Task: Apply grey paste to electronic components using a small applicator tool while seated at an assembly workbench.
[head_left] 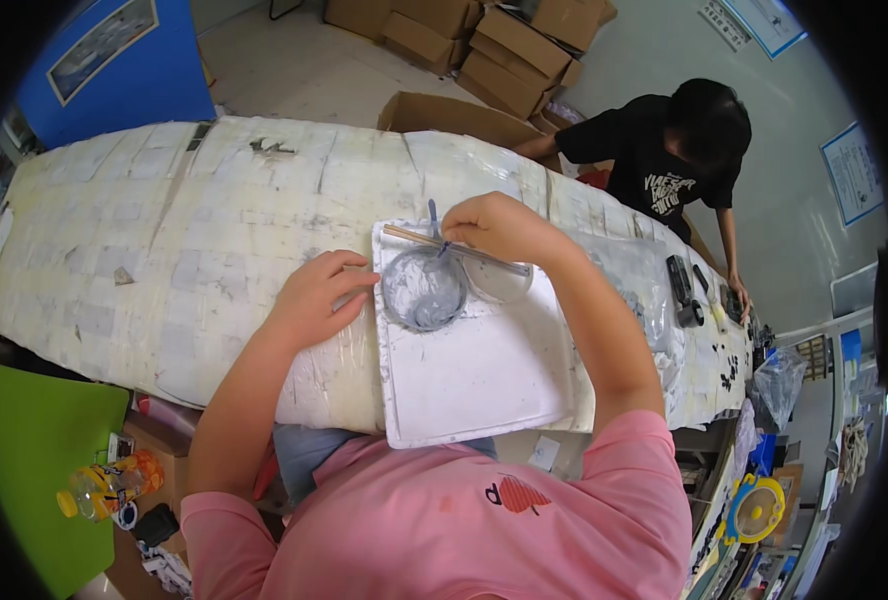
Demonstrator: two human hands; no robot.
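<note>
In front of me a shallow white tray point(484, 385) lies on the table. On its far left part stands a round clear bowl point(424, 290) smeared with grey paste; a second clear round dish point(499, 280) is beside it. Thin wooden sticks point(409, 235) lie across the far rims. A blue stick point(433, 215) stands up behind the paste bowl. My right hand point(499, 225) is pinched over the sticks, its fingertips on a small dark blue piece point(445, 247). My left hand point(319, 295) rests with fingers apart at the tray's left edge, holding nothing.
The long table point(214, 250) is covered in worn, taped pale sheeting. Black tools point(682, 290) and small black pieces point(729, 370) lie at its right end, where a person in black point(654, 160) bends over. Cardboard boxes point(514, 60) are piled beyond; a bottle point(104, 490) stands lower left.
</note>
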